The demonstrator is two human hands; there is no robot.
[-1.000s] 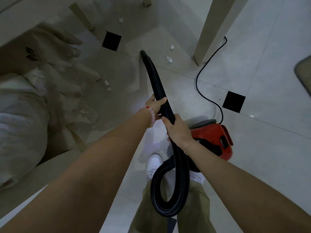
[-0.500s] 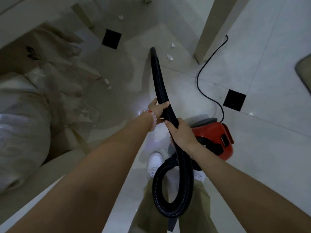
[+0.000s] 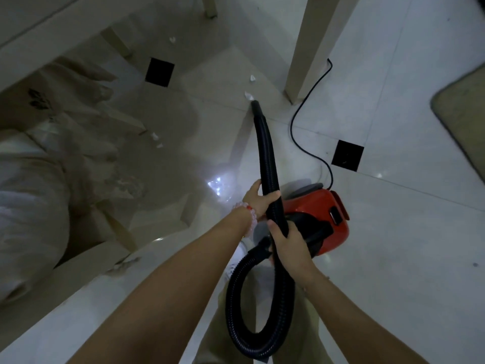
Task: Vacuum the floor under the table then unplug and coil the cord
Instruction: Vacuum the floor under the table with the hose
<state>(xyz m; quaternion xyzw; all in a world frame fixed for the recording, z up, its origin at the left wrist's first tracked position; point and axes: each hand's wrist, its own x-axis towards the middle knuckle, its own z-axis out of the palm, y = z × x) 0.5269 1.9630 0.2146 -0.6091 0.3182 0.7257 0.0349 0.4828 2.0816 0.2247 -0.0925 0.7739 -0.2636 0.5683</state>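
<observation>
Both my hands grip the black vacuum hose [image 3: 266, 151]. My left hand [image 3: 258, 199] holds it higher up, and my right hand [image 3: 286, 239] holds it just below. The hose nozzle [image 3: 256, 106] points at the tiled floor, almost touching a white paper scrap [image 3: 248, 95] beside the table leg [image 3: 311, 48]. Behind my hands sits the red vacuum body [image 3: 319, 214]. Its black power cord [image 3: 301, 122] runs from the vacuum, across the floor, past the table leg. Below my hands the hose curls into a loop [image 3: 244, 324].
More paper scraps lie on the floor: one [image 3: 252, 78] farther back, one [image 3: 172, 39] under the table, two [image 3: 155, 137] near a chair leg. A glass tabletop [image 3: 65, 271] with pale cloth bundles [image 3: 29, 195] fills the left. A mat [image 3: 464, 111] lies at the right edge.
The nozzle has swung to the right across the floor, from near the black tile inset toward the paper scraps by the table leg. Both hands kept their grip on the hose.
</observation>
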